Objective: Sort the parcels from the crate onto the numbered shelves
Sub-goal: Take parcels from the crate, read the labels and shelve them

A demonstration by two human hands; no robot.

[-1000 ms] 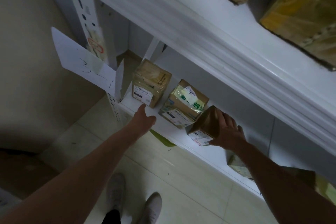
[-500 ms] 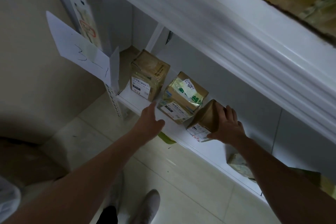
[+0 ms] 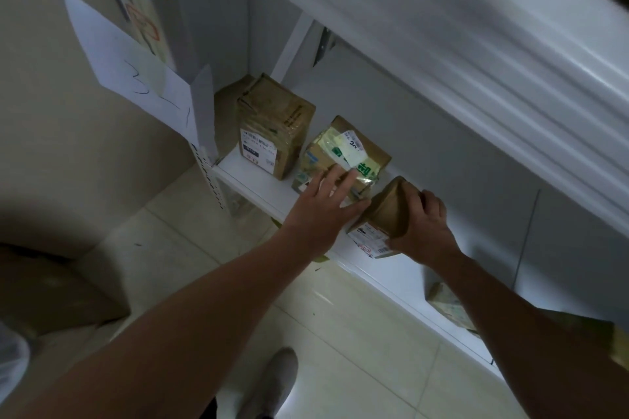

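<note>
Head view: two hands at a white shelf (image 3: pixel 258 187) of parcels.
Right hand (image 3: pixel 423 231) closed around a tilted brown parcel (image 3: pixel 388 211); left hand (image 3: pixel 320 214), fingers spread, touches the taped parcel (image 3: pixel 343 150).

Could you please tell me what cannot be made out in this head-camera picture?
- Middle parcel: front label, covered by left hand.
- Parcel under the shelf: mostly hidden by the shelf board and right arm.
- Parcel in right hand: label print too small.
- Top-shelf boxes: cut off by the edge.
</note>
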